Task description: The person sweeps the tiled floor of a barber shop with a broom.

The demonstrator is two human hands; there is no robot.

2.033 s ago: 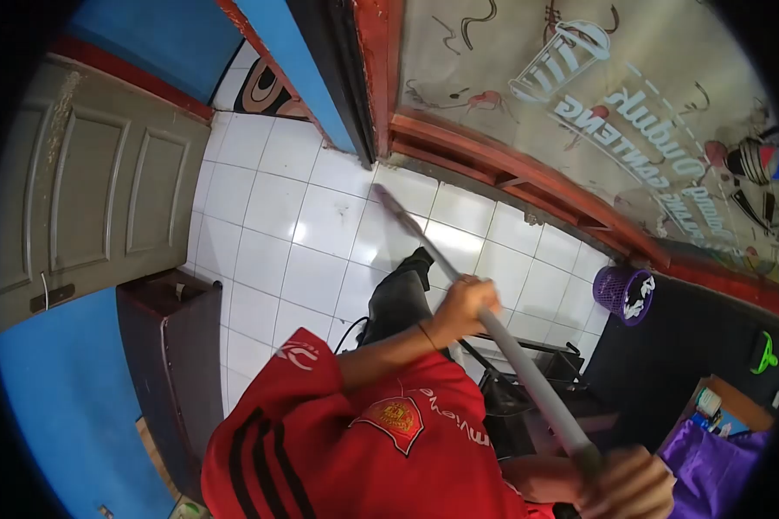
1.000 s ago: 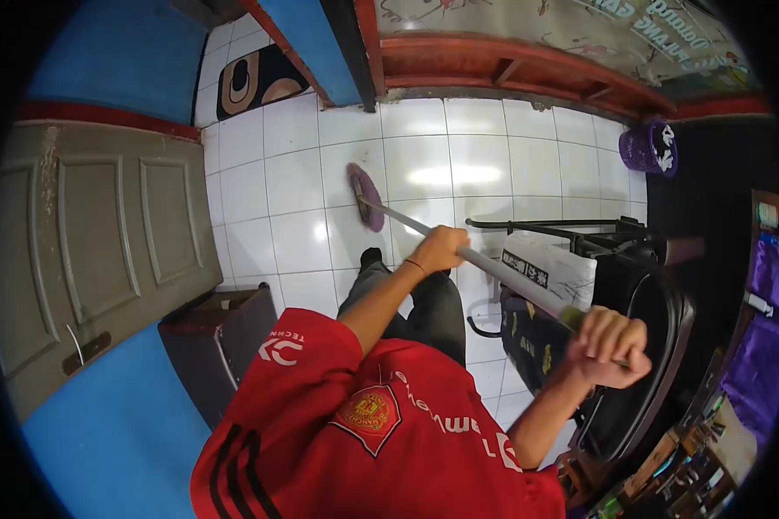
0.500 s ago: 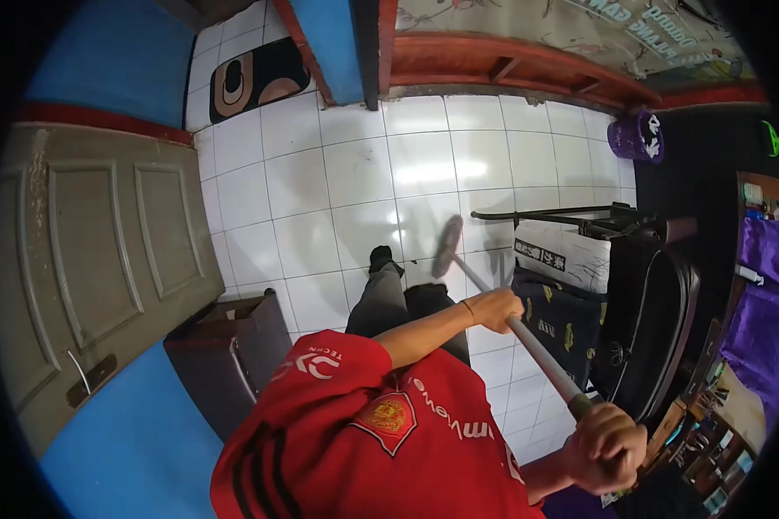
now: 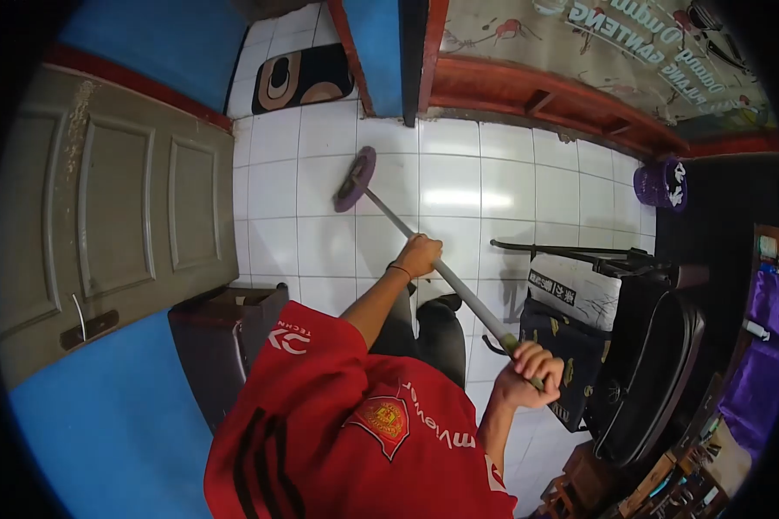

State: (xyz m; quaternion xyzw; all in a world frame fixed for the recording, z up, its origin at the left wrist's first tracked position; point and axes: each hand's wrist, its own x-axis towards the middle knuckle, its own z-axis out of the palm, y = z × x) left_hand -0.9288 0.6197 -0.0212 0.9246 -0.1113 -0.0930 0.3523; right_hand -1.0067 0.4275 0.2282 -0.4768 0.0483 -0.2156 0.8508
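Note:
A long-handled broom [image 4: 467, 298] slants across the middle of the view, its wide purple head [image 4: 355, 180] down on the white tiles at the upper left. Partway along the grey pole, my left hand [image 4: 421, 256] is wrapped round it, with a dark band at the wrist. My right hand [image 4: 532, 376] grips the pole's greenish top end, near my chest. Below my left hand, my legs in dark trousers show on the floor.
A grey panelled door [image 4: 117, 199] and a dark cabinet [image 4: 221, 337] are on the left. A patterned mat [image 4: 303, 78] lies beyond the doorway. To the right are a folding chair [image 4: 571, 251], a black case [image 4: 658, 381] and a purple bin [image 4: 660, 184].
The broom head has swung left and farther away across the tiles. Both hands have moved left with the pole, and the view has shifted slightly.

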